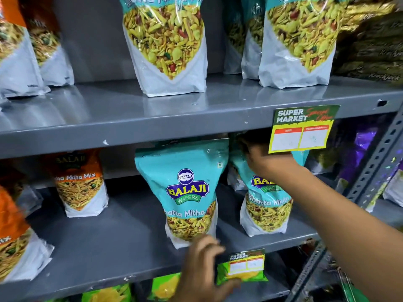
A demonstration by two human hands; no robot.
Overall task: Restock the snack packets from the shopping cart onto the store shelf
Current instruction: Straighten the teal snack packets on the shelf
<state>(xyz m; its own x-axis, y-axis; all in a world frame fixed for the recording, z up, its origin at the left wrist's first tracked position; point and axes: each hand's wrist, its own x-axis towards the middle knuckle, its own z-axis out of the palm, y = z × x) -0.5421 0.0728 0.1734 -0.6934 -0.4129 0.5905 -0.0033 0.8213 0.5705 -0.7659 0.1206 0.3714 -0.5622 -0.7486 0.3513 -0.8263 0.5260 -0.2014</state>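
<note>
Right hand (259, 158) gripped the top of a teal Khatta Mitha pouch (267, 205) right of its twin pouch (187, 192); left hand (202, 264) hung open below; shelf half filled, cart unseen

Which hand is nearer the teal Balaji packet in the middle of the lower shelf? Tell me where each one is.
Left. The left hand is at the bottom edge of the middle teal packet, about touching it. The right hand is off to its right, on the top of the neighbouring teal packet.

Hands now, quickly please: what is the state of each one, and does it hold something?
Left hand: open, fingers at the base of the middle teal packet, not gripping.
Right hand: on top of the right teal packet; grip cannot be told.
</note>
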